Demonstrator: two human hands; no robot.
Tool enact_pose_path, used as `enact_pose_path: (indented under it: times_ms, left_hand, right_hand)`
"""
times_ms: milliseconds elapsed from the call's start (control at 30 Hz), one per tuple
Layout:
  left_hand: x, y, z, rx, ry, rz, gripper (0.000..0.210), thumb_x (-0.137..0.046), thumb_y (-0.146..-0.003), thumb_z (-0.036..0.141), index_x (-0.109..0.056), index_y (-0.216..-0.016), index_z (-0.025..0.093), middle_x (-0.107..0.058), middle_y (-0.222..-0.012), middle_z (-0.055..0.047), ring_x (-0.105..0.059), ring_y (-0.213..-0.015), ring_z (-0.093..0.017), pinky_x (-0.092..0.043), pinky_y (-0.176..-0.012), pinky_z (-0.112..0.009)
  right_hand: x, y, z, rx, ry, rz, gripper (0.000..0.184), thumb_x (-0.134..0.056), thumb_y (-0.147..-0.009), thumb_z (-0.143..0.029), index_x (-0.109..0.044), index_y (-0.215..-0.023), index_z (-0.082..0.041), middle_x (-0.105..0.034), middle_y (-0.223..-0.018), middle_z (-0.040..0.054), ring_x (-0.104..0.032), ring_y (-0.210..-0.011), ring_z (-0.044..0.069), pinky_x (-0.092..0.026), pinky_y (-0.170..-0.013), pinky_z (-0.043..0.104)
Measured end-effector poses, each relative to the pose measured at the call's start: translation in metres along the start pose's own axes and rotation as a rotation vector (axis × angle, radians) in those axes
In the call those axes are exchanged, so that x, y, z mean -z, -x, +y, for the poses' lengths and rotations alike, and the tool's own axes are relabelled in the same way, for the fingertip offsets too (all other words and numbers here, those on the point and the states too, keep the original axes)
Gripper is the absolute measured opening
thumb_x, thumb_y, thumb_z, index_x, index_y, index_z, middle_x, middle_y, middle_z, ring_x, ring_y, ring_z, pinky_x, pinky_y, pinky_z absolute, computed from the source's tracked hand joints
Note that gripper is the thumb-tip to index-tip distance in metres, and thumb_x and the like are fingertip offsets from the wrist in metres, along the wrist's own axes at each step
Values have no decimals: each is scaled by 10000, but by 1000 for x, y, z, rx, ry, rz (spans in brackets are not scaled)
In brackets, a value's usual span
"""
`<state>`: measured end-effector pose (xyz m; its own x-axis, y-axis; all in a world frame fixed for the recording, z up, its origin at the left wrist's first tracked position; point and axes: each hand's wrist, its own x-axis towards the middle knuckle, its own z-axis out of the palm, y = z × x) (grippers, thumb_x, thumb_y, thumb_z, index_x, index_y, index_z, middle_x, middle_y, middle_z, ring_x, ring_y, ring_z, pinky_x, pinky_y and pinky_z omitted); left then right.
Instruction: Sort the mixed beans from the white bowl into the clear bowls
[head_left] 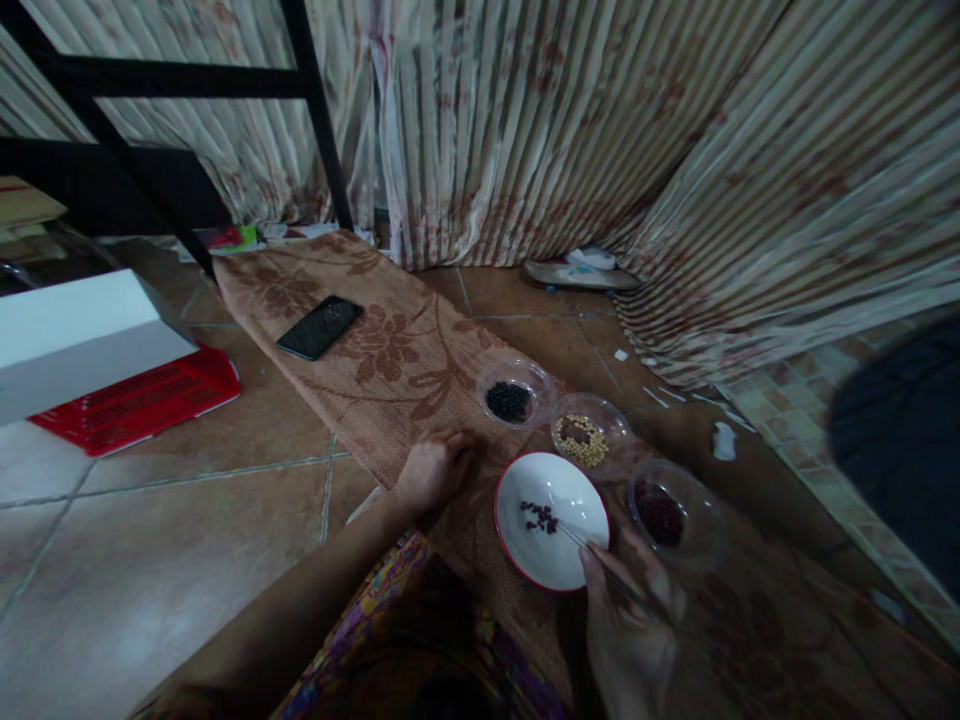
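My right hand (637, 610) grips a pair of thin metal chopsticks (576, 537), or long tweezers; I cannot tell which. Their tips reach into a white bowl (551, 570) with a red rim, at a small heap of dark red beans (540, 517). Closed in a loose fist, my left hand (439, 465) rests on the cloth left of the bowl; its fingertips are hidden. Behind and beside the bowl stand three clear plastic cups: one with black beans (508, 401), one with yellow beans (583, 441), one with dark red beans (660, 512).
A brown patterned cloth (405, 340) covers the long narrow surface, with a phone (320, 327) toward its far end. On the left are a white box (82, 330) and a red box (150, 400). A skateboard (577, 274) lies by the striped curtain (480, 130).
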<state>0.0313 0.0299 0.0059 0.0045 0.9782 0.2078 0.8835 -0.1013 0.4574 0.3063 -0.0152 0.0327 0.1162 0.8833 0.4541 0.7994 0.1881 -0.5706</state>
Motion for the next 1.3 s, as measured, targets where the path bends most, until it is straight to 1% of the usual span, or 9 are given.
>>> enact_pose_path:
  times_ms: [133,267,367,533,800,1100,1300]
  left_hand:
    - [1,0,0,-1,-7,-7,130,-525,-910,208,-655,-912,213,-698,-908,-39,-637,-837,-176,-479,-798,-296]
    - [2,-1,1,3,1,-13,135,-522,-914,212,-657,-899,208,-698,-899,-41,-639,-826,-177,-480,-787,-295]
    - [1,-1,1,2,9,-7,139,-518,-917,210,-657,-907,207,-701,-923,-43,-640,-841,-178,-480,-805,-300]
    - [1,-1,1,2,-6,-7,143,-514,-922,222,-653,-899,201,-700,-910,-48,-639,-830,-181,-480,-792,-303]
    - [3,-1,3,1,-13,-7,146,-512,-918,217,-653,-882,200,-696,-907,-50,-633,-833,-182,-479,-783,-302]
    - [3,0,3,23,12,-21,146,-516,-919,222,-661,-905,206,-699,-918,-47,-637,-839,-180,-483,-799,-305]
    - [0,1,0,7,28,-12,156,-508,-923,202,-664,-918,213,-696,-914,-40,-640,-862,-177,-482,-830,-306]
  right_hand:
    - [1,-1,-1,19,-26,-7,324,-629,-838,-509,-742,-820,-205,-655,-1181,103,-534,-1066,264,-450,-865,393]
    - [0,-2,0,46,-52,-17,291,-648,-833,-476,-741,-841,-200,-643,-1202,110,-529,-1086,268,-468,-855,398]
    - [0,-4,2,74,-59,-20,266,-663,-827,-458,-740,-849,-205,-641,-1203,106,-537,-1091,268,-471,-877,418]
    - [1,-5,5,87,-49,-46,249,-667,-826,-454,-740,-861,-219,-637,-1210,98,-536,-1101,272,-471,-883,434]
    - [-1,-2,6,107,-68,-41,224,-671,-830,-447,-745,-850,-236,-636,-1190,87,-531,-1100,270,-478,-863,430]
    - [1,-5,5,229,-21,-9,224,-655,-850,-438,-755,-833,-237,-656,-1153,84,-554,-1039,257,-463,-858,428]
    - [0,-3,9,247,-28,-18,222,-636,-866,-435,-752,-846,-247,-666,-1125,70,-545,-1048,252,-448,-872,421]
